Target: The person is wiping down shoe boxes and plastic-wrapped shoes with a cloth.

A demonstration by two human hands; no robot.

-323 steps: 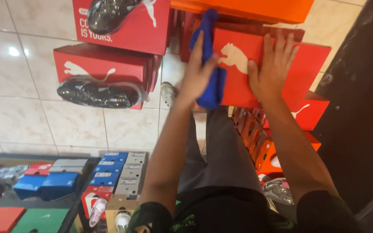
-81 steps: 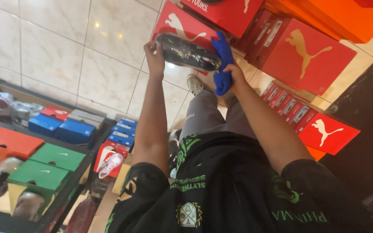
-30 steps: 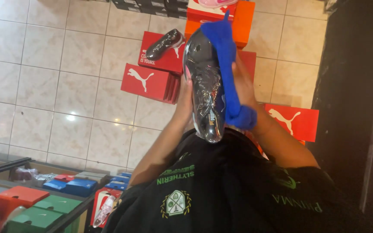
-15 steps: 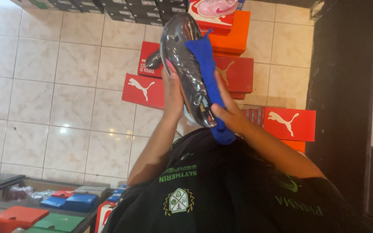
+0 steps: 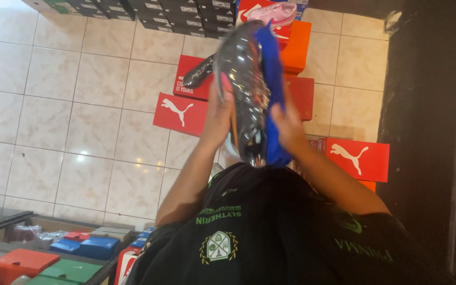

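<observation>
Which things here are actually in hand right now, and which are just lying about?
In hand:
- shiny wrapped shoe, left hand
- blue cloth, right hand

Lying about:
- red boxes
- orange box
- pink shoe
- dark shoe

Right hand (image 5: 287, 122) fingers hidden behind blue cloth (image 5: 271, 79); wrapped shoe (image 5: 244, 89) blurred.

The shoe (image 5: 245, 89) is wrapped in clear, crinkled plastic film with a high gloss, and the blue cloth (image 5: 273, 79) pressed against its right side is soft, matt fabric. Behind the shoe, the red boxes (image 5: 181, 112) and the orange box (image 5: 296, 46) are smooth, matt cardboard, resting on a floor (image 5: 54, 105) of glazed cream tiles that reflect the lamp light. Below the shoe, the black shirt (image 5: 270, 232) is matt knit cloth with flat green print.
</observation>
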